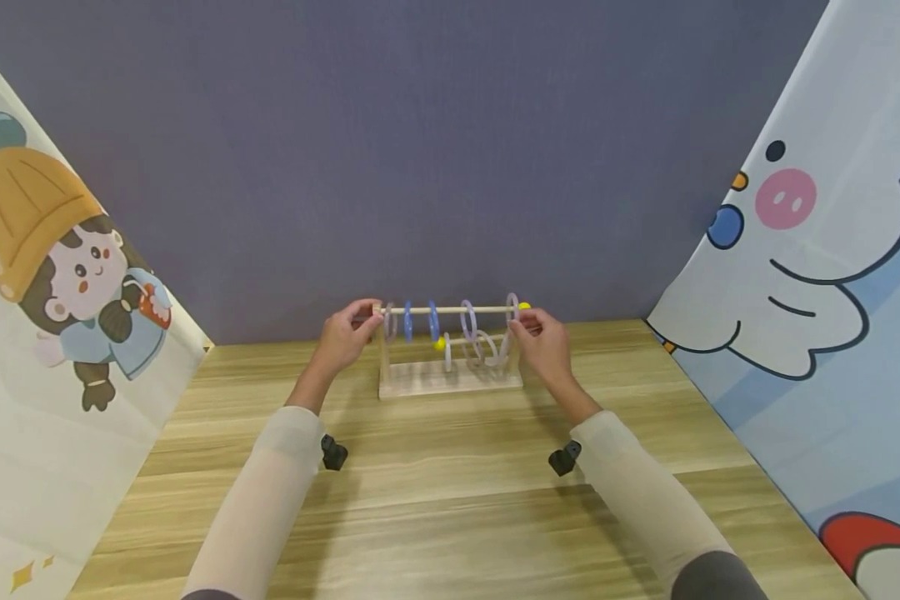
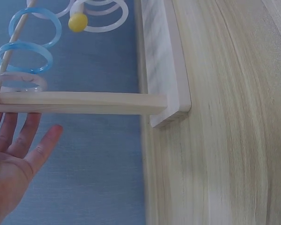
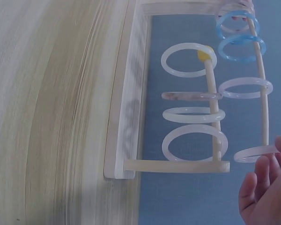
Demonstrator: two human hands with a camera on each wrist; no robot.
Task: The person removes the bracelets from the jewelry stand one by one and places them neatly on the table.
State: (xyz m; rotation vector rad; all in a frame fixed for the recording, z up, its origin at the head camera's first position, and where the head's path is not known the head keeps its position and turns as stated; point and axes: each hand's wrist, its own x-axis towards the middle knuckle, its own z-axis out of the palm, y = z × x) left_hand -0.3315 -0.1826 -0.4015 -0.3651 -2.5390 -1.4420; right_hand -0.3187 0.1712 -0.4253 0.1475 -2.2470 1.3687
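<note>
A wooden bangle rack (image 1: 420, 382) stands on the table with two rods. My left hand (image 1: 342, 337) grips the top of its left post (image 2: 84, 103), fingers behind the wood. At the upper rod's right end, my right hand (image 1: 546, 346) pinches a pale lilac bangle (image 3: 253, 153) that encircles the rod. A yellow knob (image 1: 523, 306) shows just above that hand. Along the upper rod hang a clear pinkish bangle (image 1: 390, 323), two blue bangles (image 3: 243, 48) and a lilac bangle (image 3: 246, 88). Several whitish bangles (image 3: 194, 131) and a brownish one (image 3: 189, 96) hang on the lower rod.
The wood-grain table (image 1: 435, 500) extends toward me from the rack. Behind it rises a grey-blue panel (image 1: 450, 167). Cartoon-printed panels stand on the left (image 1: 15, 467) and right (image 1: 855, 333). The lower rod's yellow knob (image 2: 78, 22) points left.
</note>
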